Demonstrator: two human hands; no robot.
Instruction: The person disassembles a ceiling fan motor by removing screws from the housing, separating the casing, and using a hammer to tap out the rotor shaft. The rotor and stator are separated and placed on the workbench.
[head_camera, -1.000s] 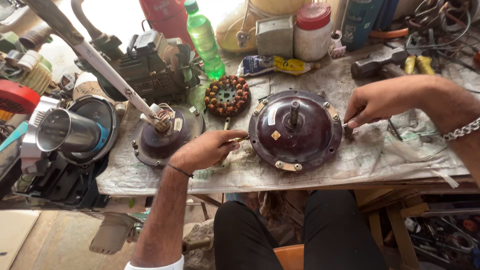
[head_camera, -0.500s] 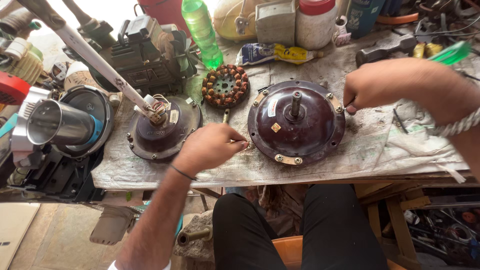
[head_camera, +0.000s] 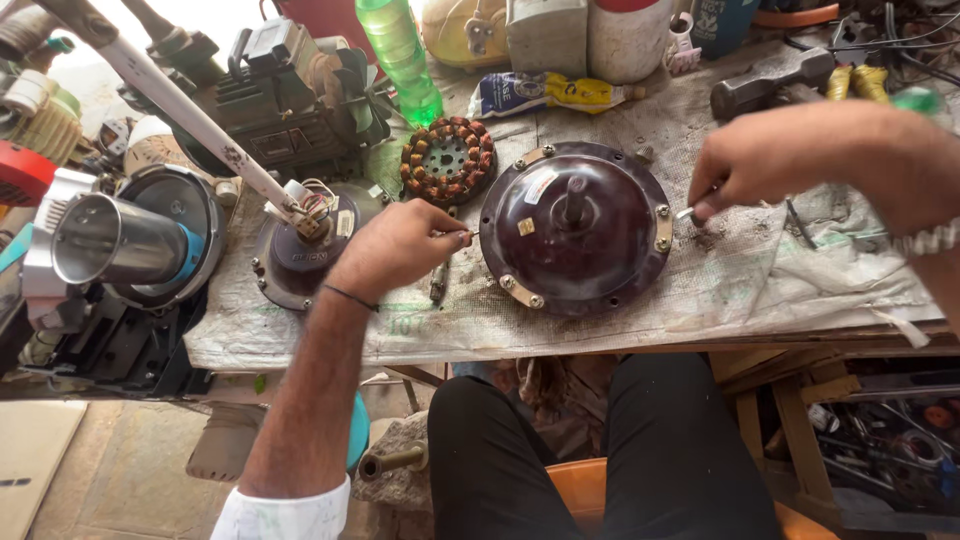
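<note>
A dark maroon round fan motor housing (head_camera: 575, 225) with a centre shaft lies on the cloth-covered bench. My left hand (head_camera: 400, 245) rests at its left rim, fingertips pinched on a small metal piece that looks like a screw. My right hand (head_camera: 770, 160) hovers just off the right rim, thumb and forefinger pinched on a small silvery screw (head_camera: 688, 212). A bracelet shows on my right wrist. A screwdriver (head_camera: 438, 280) lies under my left hand.
A copper-wound stator (head_camera: 447, 160) sits behind the housing, with a green bottle (head_camera: 400, 60) beyond it. To the left stand a second motor base (head_camera: 300, 250) with a white rod, a shiny metal cylinder (head_camera: 110, 240) and a black engine (head_camera: 290, 90). A hammer (head_camera: 770, 85) lies at the back right.
My right hand has drawn slightly right and up from the housing's rim. My left hand stays at the left rim. The view has shifted closer to the bench.
</note>
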